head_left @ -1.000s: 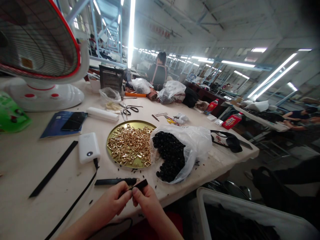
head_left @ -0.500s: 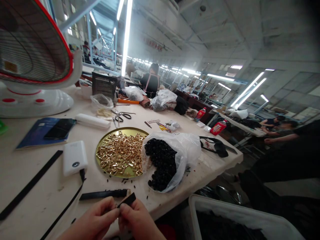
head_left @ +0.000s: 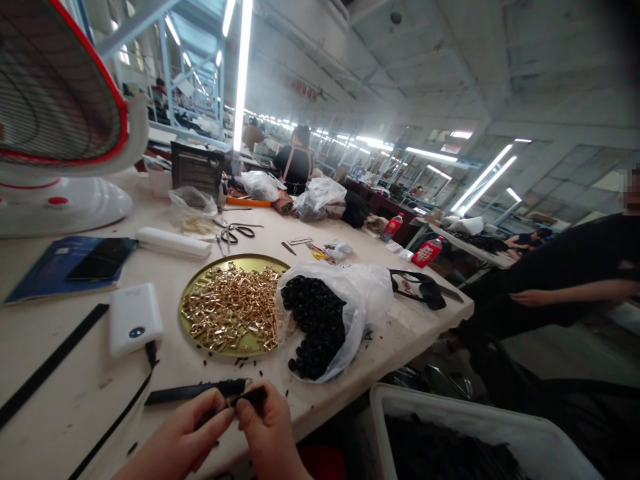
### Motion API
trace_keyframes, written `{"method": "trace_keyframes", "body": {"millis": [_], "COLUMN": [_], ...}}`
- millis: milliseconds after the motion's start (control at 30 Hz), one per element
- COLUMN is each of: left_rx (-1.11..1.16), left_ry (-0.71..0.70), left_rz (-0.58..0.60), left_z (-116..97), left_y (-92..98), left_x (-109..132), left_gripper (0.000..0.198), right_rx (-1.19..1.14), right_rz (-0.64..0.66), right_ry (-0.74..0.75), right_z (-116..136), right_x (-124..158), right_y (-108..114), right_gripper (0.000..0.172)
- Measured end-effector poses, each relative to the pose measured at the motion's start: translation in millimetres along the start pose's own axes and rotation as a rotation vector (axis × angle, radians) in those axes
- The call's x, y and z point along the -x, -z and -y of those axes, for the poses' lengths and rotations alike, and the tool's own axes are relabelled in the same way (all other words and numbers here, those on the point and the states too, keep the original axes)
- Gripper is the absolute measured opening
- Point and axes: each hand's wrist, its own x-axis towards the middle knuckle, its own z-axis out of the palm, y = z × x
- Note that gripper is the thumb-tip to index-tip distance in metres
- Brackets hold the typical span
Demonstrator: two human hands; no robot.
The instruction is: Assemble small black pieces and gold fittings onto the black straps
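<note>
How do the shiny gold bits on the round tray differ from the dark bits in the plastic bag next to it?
The gold pieces are bright, metallic and angular; the black pieces are dull, dark and more rounded. The gold pieces lie spread flat on an open gold tray, while the black pieces are heaped in a clear plastic bag that is open at one side. Both are small parts in big piles, side by side on the white table.

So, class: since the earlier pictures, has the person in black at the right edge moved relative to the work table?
Yes. The person in black has come closer to the work table, moving leftward.
</note>
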Motion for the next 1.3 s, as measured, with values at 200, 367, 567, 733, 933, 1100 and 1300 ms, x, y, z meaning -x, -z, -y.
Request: {"method": "trace_keyframes", "body": {"millis": [200,367,567,733,933,1100,1300], "left_rx": [-0.057,-0.159,-0.099,-0.055,-0.058,-0.056,-0.099], "left_ry": [0.007,-0.056,-0.016,0.018,0.052,0.025,0.073], "left_rz": [0.018,0.067,-0.014,-0.015,0.029,0.026,0.037], "left_z": [4,0,-1,-8,-21,-14,-6], "left_y": [-3.5,-4.8,-7.2,-5.1,-2.1,-1.8,0.5], "left_x": [-18,-23,-20,-14,-8,-12,-16], "left_gripper": [0.042,0.044,0.047,0.050,0.054,0.051,0.054], "right_rx": [0.051,0.804,1.612,1.678,1.676,1.610,1.597], "right_rz": [0.174,0.150,-0.084,-0.043,-0.052,0.036,-0.278], "right_ry": [0.021,0.103,0.006,0.041,0.073,0.099,0.011], "right_z": [6,24,27,17,23,24,20], "right_x": [-1,-36,-89,-94,-87,-86,-114], "right_y": [14,67,114,114,120,123,135], "right_gripper": [0.045,0.028,0.012,0.015,0.019,0.012,0.018]}}
